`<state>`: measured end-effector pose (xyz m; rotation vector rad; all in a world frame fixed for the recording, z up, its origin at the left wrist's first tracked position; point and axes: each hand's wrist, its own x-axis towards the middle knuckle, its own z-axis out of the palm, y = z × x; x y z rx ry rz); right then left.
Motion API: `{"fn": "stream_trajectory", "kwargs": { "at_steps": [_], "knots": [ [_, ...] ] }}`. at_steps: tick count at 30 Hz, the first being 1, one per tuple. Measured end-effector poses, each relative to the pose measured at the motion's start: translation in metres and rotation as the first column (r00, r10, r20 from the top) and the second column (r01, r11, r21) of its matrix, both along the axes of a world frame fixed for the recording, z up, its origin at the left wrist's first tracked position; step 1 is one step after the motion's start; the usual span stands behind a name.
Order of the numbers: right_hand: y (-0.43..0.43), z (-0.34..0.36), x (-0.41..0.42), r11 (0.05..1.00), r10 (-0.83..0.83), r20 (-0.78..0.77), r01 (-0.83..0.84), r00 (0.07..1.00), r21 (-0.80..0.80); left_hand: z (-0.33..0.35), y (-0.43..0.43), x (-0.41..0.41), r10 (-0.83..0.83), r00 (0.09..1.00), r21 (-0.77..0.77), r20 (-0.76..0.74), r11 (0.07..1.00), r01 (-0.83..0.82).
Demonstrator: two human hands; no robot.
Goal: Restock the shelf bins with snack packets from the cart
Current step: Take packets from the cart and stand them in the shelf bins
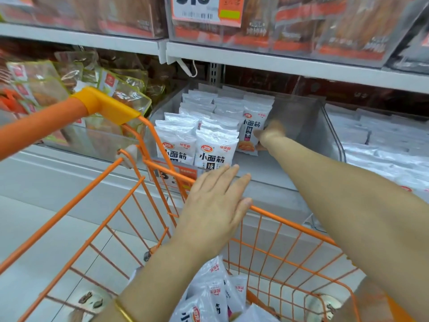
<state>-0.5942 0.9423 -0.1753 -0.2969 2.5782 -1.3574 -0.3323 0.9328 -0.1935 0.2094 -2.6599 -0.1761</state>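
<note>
Where the view is nearest, white snack packets [209, 296] lie heaped in the bottom of the orange wire cart [46, 122], just right of a wrist with a gold bangle [123, 310]. Above them the left hand [216, 201] is spread flat with straight fingers, holding nothing, over the cart's far rim, and its fingertips reach the near edge of the shelf. Beyond the rim a clear bin [262, 168] sits on the lower shelf. Its left part is filled with upright rows of stocked packets [216, 149], while its right part shows bare floor. An orange price label [171, 173] hangs at the bin's front. The right arm stretches across into the bin, and the right hand [270, 135], slightly blurred, grasps the held packet [250, 126] by its right edge, upright and touching the rightmost row. To the right, a neighbouring bin [383, 140] holds more white packets. Farther up, the upper shelf [278, 63] carries brownish packs.
</note>
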Motion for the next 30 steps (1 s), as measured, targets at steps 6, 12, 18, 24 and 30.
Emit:
{"fn": "stream_trajectory", "kwargs": {
  "at_steps": [6, 12, 18, 24, 30],
  "knots": [
    [0.010, 0.010, 0.011, 0.988, 0.063, -0.082, -0.050, 0.995, 0.146, 0.001, -0.001, 0.001, -0.004, 1.000, -0.016, -0.006, 1.000, 0.004],
    [0.081, 0.065, 0.095, 0.963, 0.243, -0.186, -0.260, 0.952, -0.075, 0.001, 0.000, 0.001, 0.009, 1.000, -0.002, 0.009, 1.000, -0.009],
    [0.153, 0.041, 0.206, 0.536, 0.733, 0.360, -0.816, 0.577, 0.215, 0.006, 0.009, 0.002, 0.014, 1.000, -0.011, -0.011, 1.000, -0.014],
    [0.153, -0.064, 0.223, -0.042, 0.683, 0.535, -0.704, 0.498, 0.709, 0.009, 0.014, 0.006, -0.018, 1.000, 0.055, 0.016, 0.998, 0.017],
    [0.159, -0.074, 0.229, -0.087, 0.608, 0.612, -0.723, 0.506, 0.685, 0.010, 0.012, 0.009, -0.051, 0.997, 0.105, -0.052, 0.993, 0.056]
  ]
}}
